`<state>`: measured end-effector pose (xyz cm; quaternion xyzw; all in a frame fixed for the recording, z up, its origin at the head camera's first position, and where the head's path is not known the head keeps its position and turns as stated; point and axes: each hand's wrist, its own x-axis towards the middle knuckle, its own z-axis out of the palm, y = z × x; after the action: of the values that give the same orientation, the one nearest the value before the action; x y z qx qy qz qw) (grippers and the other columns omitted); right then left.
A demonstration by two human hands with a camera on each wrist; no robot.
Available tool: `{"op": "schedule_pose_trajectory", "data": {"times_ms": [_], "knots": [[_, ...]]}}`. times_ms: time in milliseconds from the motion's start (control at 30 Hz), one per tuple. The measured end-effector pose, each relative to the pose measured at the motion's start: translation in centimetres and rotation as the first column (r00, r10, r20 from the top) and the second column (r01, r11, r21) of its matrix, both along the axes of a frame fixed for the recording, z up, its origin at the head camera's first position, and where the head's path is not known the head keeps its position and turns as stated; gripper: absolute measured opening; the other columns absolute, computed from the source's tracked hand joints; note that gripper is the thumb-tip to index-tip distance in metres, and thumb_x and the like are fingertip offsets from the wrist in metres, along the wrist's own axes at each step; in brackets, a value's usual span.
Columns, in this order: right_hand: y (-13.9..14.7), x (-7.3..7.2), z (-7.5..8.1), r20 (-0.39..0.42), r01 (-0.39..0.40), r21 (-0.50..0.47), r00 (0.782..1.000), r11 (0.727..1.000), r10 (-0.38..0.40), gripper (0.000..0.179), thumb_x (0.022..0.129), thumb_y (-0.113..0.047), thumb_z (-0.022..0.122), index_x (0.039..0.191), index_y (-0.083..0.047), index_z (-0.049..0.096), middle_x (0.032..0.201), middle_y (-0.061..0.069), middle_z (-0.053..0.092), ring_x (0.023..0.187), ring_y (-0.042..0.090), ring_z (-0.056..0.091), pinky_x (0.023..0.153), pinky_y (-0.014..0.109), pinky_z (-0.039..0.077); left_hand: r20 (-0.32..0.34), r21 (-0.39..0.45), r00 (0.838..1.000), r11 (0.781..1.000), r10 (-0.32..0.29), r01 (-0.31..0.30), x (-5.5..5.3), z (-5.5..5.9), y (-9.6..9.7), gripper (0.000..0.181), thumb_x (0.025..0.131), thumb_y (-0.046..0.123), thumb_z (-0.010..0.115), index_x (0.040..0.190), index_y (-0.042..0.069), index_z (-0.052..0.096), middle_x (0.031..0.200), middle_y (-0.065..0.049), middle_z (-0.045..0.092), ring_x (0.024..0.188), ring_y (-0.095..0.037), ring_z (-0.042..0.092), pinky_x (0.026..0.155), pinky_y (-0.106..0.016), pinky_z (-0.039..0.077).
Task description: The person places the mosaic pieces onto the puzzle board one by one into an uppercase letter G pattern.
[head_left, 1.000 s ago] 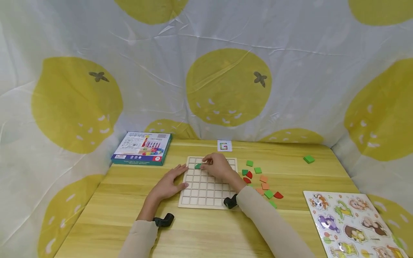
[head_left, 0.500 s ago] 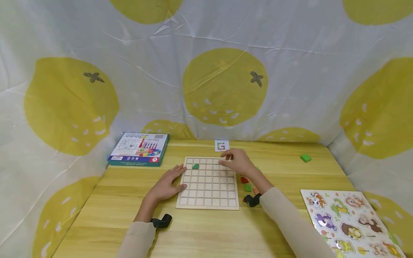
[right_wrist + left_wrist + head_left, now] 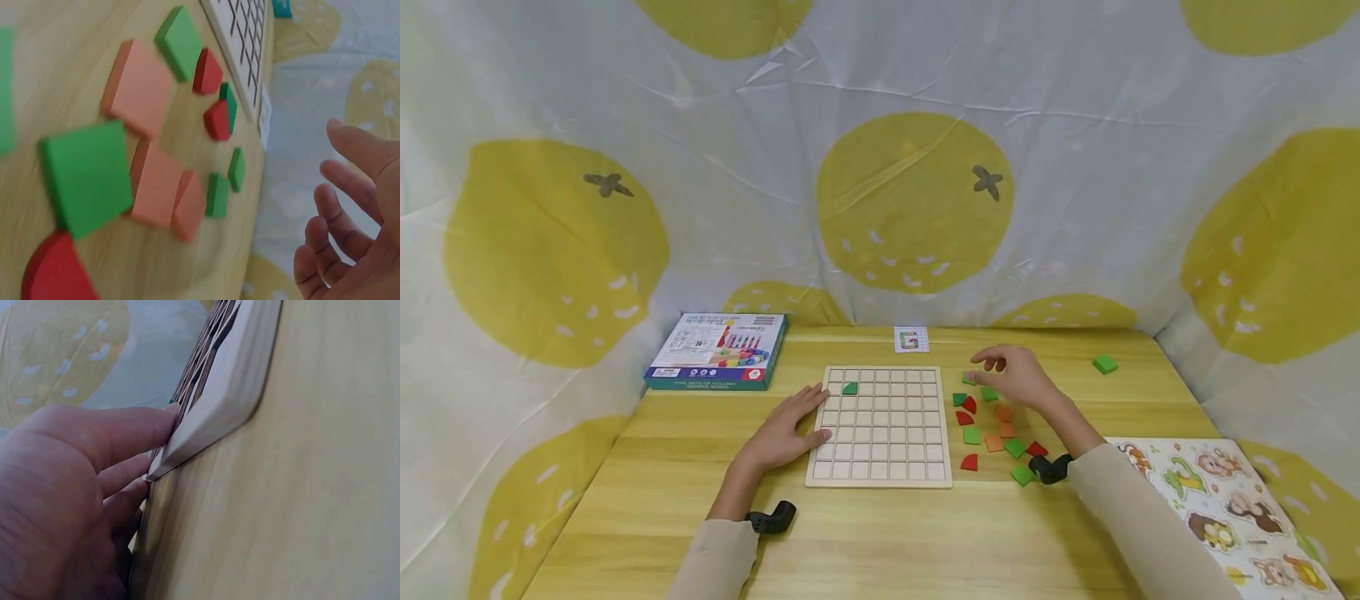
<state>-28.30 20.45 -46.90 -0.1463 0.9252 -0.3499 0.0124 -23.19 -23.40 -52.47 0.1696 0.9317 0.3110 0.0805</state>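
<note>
A wooden grid board (image 3: 878, 454) lies on the table with a dark green quarter-circle tile (image 3: 850, 388) in its upper left part. My left hand (image 3: 782, 432) rests at the board's left edge, thumb tip on its top face in the left wrist view. Above the loose tiles right of the board is my right hand (image 3: 1018, 375), its fingers loosely bent and holding nothing. Nearest to it are a light green square tile (image 3: 989, 392) and another green square tile (image 3: 237, 169). Red quarter-circle tiles (image 3: 969, 462) and orange square tiles (image 3: 994, 442) lie closer to me.
A small card with a letter G (image 3: 912, 339) lies behind the board. A flat box (image 3: 718, 350) sits at the back left. An animal picture board (image 3: 1247, 500) is at the right, partly under the right sleeve. One green piece (image 3: 1105, 364) lies apart at the back right.
My right hand has let go of the dark green quarter-circle tile on the board and moved right, over the loose tiles. The left hand stays at the board's edge.
</note>
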Motion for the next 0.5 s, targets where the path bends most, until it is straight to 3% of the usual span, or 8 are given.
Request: {"op": "schedule_pose_trajectory", "data": {"times_ms": [200,500], "knots": [[2.3,0.1,-0.6,-0.016,0.013,0.028,1.000,1.000,-0.012,0.035,0.094,-0.031,0.077,0.120,-0.007,0.076,0.097,0.006,0.068,0.085,0.022,0.052,0.073,0.034,0.044,-0.027,0.020,1.000,1.000,-0.006,0.006,0.0,-0.1,0.0,0.076,0.096,0.042,0.068,0.161,0.016,0.038,0.170,-0.009,0.029,0.159,-0.040,0.019,0.124,-0.069,0.018],[4.1,0.1,-1.9,0.020,0.001,0.044,1.000,0.999,-0.002,0.034,0.096,-0.028,0.074,0.121,-0.005,0.075,0.097,0.008,0.067,0.078,0.020,0.054,0.068,0.034,0.046,0.005,0.052,1.000,0.999,-0.002,0.001,0.0,0.3,0.1,0.077,0.095,0.040,0.072,0.160,0.017,0.039,0.170,-0.006,0.029,0.159,-0.038,0.020,0.123,-0.068,0.020]]}}
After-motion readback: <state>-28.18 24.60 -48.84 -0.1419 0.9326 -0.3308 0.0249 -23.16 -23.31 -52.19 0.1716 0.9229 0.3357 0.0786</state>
